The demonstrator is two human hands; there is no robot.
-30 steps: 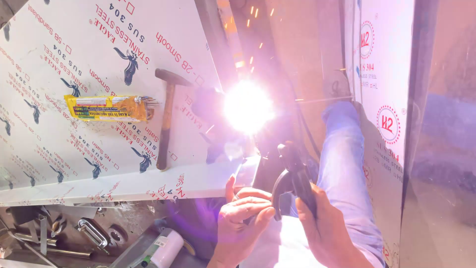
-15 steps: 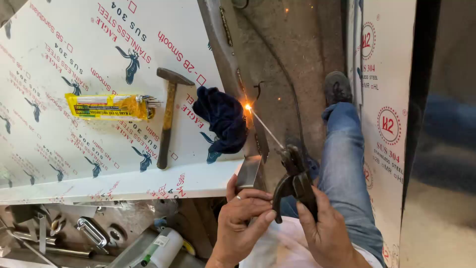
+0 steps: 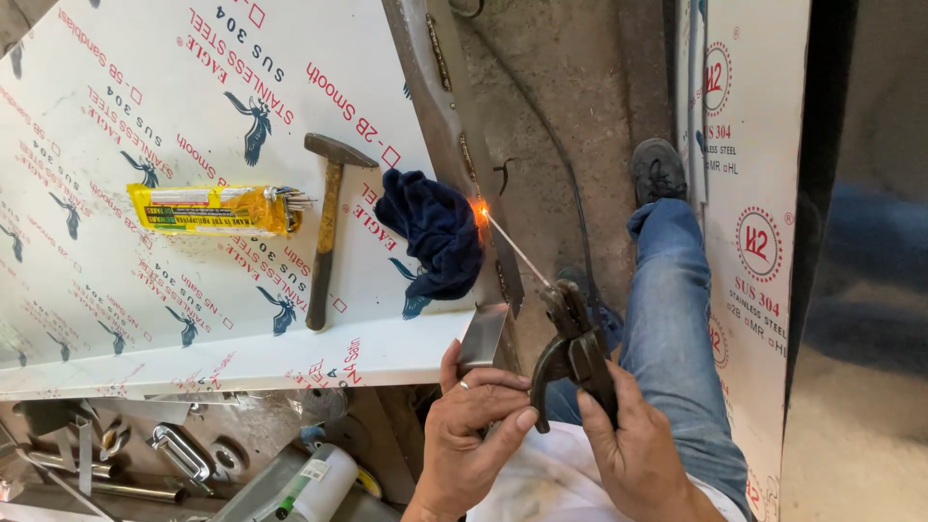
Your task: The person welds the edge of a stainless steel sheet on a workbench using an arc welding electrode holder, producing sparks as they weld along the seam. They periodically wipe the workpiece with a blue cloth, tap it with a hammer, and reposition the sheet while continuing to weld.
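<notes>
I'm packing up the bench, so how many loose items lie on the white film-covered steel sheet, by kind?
Wooden-handled hammer: 1
Yellow packet of welding rods: 1
Dark blue crumpled cloth: 1
Total: 3
The black electrode holder is in the right hand, off the sheet.

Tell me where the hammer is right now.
In the head view, the hammer lies on the white film-covered steel sheet, left of centre, between the yellow electrode packet and the dark blue rag.
</notes>
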